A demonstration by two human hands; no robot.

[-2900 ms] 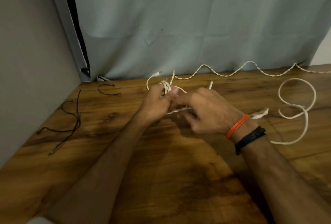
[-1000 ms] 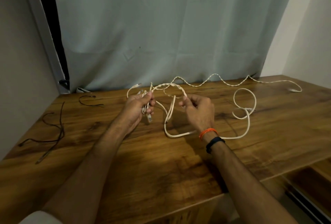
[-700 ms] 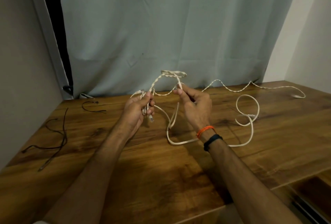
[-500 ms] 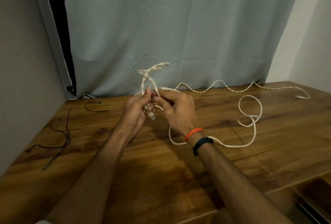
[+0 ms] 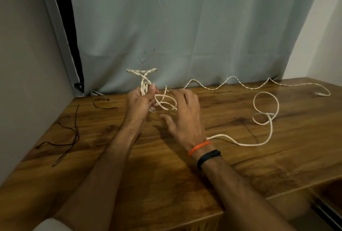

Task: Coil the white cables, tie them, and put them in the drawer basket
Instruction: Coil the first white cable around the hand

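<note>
My left hand is closed around a small bundle of white braided cable, whose folded loops stick up above the thumb. Beside it, my right hand has spread fingers resting against a loose loop of the same cable; whether it pinches the strand I cannot tell. The rest of the braided cable snakes in waves along the back of the wooden table. A second, smooth white cable lies in loops at the right and runs under my right wrist.
Thin black cords lie on the table's left side, with another short one near the back. A grey curtain hangs behind the table. An open drawer edge shows at the lower right.
My right hand brought a length of cable over to the left hand, which added it to the bundle. The right hand has since opened and dropped lower. The view tilted up.
</note>
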